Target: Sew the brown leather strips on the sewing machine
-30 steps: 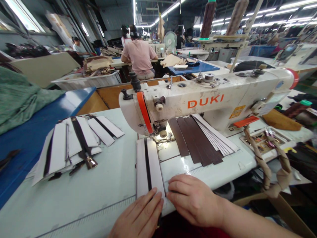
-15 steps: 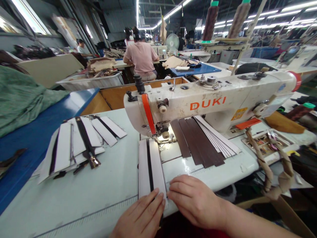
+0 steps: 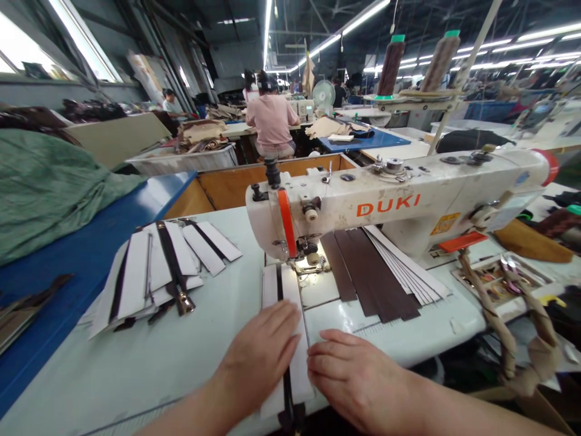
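A zipper strip (image 3: 299, 378), with white panels on both sides of a dark zipper, lies lengthwise on the sewing machine table. Its far end reaches the needle area of the white sewing machine (image 3: 336, 212), by the lit presser foot (image 3: 312, 261). My left hand (image 3: 258, 348) lies flat across the strip, fingers stretched forward and covering part of the zipper. Against the strip's right edge rests my right hand (image 3: 351, 375), its fingers together, pointing left and slightly bent; the thumb is hidden. The zipper's near end hangs at the table's front edge.
Several finished-looking zipper strips (image 3: 136, 275) are piled on the left. Dark brown strips (image 3: 372, 281) and white-backed strips (image 3: 408, 266) fan out right of the needle. A tray of small tools (image 3: 508, 275) stands at the right. A person in pink (image 3: 272, 121) sits farther back.
My left hand has moved forward along the strip and now lies nearer the needle. The strip has advanced slightly under the machine; my right hand stays by its edge. The view has tilted up.
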`<state>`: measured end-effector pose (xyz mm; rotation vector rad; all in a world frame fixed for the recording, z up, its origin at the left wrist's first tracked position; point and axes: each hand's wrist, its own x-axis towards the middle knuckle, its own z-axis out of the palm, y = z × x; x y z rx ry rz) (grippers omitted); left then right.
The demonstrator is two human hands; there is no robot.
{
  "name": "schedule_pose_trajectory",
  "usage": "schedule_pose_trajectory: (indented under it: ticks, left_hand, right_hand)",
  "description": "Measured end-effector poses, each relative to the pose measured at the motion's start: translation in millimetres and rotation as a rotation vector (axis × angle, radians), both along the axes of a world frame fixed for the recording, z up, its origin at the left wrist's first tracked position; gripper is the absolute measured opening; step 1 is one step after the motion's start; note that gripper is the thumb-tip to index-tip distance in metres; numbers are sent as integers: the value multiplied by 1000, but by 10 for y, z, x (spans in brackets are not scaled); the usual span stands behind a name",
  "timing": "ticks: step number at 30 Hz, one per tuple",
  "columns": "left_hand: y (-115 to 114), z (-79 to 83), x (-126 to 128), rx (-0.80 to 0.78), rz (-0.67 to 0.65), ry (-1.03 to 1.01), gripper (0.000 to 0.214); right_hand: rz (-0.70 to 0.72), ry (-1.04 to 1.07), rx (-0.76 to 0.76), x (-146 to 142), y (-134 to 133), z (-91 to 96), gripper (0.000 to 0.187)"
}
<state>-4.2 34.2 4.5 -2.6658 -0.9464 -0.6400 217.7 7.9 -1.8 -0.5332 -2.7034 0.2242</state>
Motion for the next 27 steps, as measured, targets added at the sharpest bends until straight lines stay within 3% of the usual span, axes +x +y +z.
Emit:
schedule_pose_trajectory:
  ticks: [3, 6, 19, 27]
  left_hand:
    - [282, -62, 42, -24, 132, 96, 31]
    - [382, -111, 64, -42, 178, 113, 34]
    - [323, -89, 116, -52, 230, 140, 34]
    - [353, -66, 126, -107, 234, 108, 31]
  right_hand:
    - [6, -9, 4, -20, 19, 53, 23]
    - [-4, -17, 0, -37, 37, 81, 22]
    - [25, 84, 44, -69, 82, -32, 23]
    - [7, 31, -33, -23, 51, 44, 21]
